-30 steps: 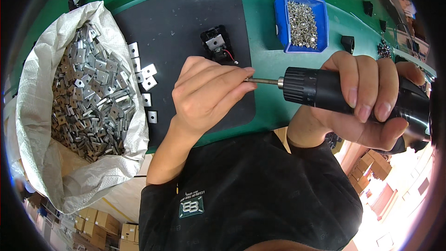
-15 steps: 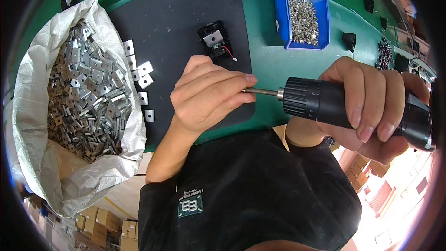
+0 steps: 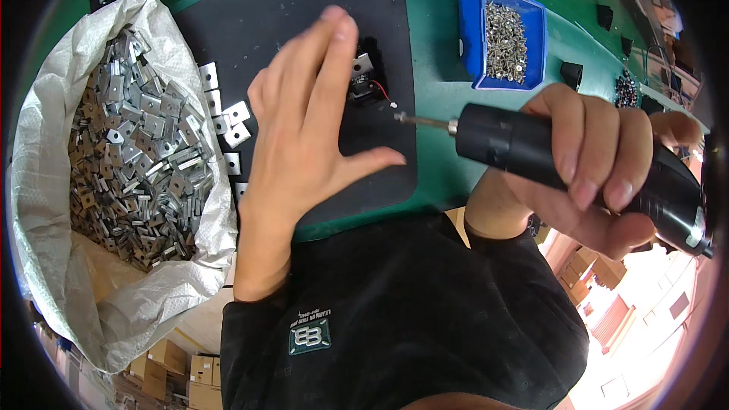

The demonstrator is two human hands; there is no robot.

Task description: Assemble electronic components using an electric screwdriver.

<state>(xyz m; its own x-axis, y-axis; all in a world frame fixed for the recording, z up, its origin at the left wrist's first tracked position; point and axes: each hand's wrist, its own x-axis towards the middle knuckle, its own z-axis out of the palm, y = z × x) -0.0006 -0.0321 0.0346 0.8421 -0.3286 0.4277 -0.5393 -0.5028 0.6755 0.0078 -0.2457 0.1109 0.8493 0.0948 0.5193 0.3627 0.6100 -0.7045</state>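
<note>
- Hands: left hand [image 3: 296, 121] released, fingers stretched out, thumb spread wide; nothing seen in grasp, palm side hidden.
- Right hand [image 3: 596, 148] wrapped round black power screwdriver [image 3: 509, 140], firm grip on the barrel.
- Bit [image 3: 433, 122] pointing left toward left hand, tip near the thumb but apart from it. Small silvery piece at the tip, probably a screw; too blurred to confirm.
- Black housing [image 3: 367, 93] just beyond the left fingers, partly covered by them, on dark mat [image 3: 380, 156]. Can't tell if touching. Metal plate [image 3: 361, 65] inside, red wire [image 3: 386, 95] trailing out to the right.
- Step, as judged: bit loaded, left hand free to steady the housing. No driving yet, with bit well off the plate.
- Next move calls for: housing held still, wire kept clear, bit tipped from near-level to square over the plate's hole, tip piece not shaken loose.
- Loose plates [image 3: 236, 114] left of the left hand, beside white sack [image 3: 38, 144] full of the same.
- Blue bin [image 3: 474, 42] of screws [image 3: 505, 42] on green desk [image 3: 437, 95], beyond the screwdriver.
</note>
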